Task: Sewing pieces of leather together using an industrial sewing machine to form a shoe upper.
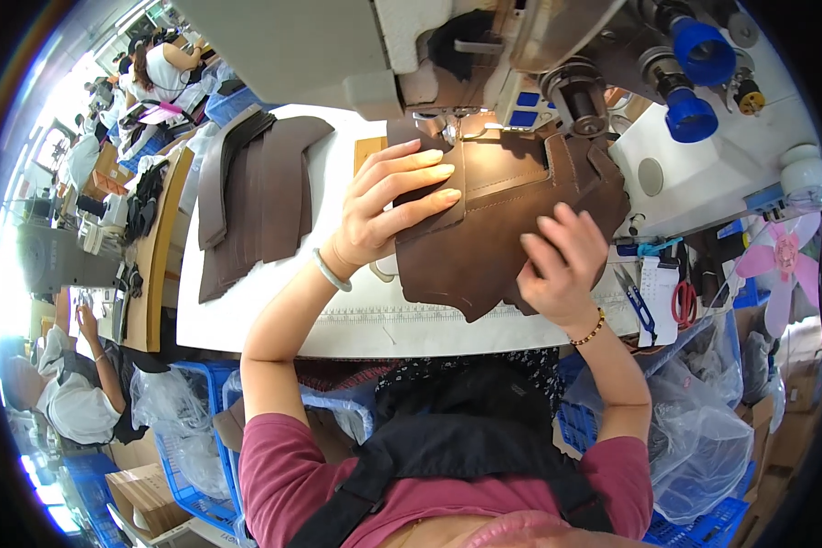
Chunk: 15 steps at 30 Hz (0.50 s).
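Note:
Brown leather panels, stitched together along several seams, lie on the white sewing table beneath the sewing machine. My left hand rests flat on the left part of the leather, fingers stretched toward the lit needle area, where the needle tip is hard to make out. Above the right part of the leather hovers my right hand, its fingers loosely bent and apart, with nothing visible in them. To the left, a stack of cut brown leather pieces lies on the table.
Blue-handled snips and red-handled scissors lie at the table's right side. Blue thread holders stand at upper right, above a pink fan. Blue crates with plastic bags flank me. Other people sit at machines to the left.

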Available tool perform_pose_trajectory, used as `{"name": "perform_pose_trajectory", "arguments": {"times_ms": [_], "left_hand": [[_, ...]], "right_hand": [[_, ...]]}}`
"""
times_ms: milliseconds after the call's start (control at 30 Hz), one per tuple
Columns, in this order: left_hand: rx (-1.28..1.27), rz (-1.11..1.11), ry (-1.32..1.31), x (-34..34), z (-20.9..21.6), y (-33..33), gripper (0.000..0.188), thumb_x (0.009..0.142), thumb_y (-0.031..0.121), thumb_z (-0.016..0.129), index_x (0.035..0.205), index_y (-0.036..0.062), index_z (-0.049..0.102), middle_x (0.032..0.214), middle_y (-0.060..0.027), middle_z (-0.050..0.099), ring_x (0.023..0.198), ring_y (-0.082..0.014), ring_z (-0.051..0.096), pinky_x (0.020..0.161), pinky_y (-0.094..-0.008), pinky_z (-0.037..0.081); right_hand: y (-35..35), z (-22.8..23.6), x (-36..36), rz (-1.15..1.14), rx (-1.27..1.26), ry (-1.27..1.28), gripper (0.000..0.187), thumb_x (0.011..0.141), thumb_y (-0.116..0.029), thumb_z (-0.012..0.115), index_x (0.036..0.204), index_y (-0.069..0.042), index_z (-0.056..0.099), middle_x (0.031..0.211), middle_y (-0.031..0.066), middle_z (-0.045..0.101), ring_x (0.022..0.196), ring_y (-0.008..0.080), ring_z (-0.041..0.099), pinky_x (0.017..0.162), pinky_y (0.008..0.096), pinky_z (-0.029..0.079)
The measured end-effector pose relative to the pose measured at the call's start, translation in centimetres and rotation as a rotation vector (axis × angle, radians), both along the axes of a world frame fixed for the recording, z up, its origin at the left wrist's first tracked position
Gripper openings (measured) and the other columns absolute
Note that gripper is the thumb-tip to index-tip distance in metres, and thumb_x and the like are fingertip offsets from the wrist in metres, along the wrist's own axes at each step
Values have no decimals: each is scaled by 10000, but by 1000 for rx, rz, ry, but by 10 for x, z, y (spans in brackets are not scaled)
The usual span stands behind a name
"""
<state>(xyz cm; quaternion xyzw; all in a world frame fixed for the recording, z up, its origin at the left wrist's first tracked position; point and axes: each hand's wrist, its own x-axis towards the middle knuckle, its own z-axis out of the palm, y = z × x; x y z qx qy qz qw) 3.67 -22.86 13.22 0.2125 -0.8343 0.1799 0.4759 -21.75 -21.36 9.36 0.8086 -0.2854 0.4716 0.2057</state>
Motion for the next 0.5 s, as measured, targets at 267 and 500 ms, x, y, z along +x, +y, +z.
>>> {"name": "perform_pose_trajectory", "arguments": {"times_ms": [267, 500], "left_hand": [[-12, 15, -75, -4, 10, 5, 219, 754, 123, 678, 942, 17, 712, 1005, -115, 698, 964, -279, 677, 867, -413, 564], [-1, 35, -90, 0, 9, 8, 277, 714, 130, 655, 973, 45, 701, 1016, -76, 692, 985, -262, 661, 871, -390, 554]], "right_hand": [[-30, 34, 16, 412, -205, 188, 177, 848, -135, 645, 1012, -66, 654, 1119, 73, 661, 1072, 237, 636, 874, 328, 528], [-30, 39, 21, 469, -248, 146, 155, 805, -90, 694, 949, -66, 640, 1051, 80, 687, 973, 231, 675, 800, 299, 552]]}}
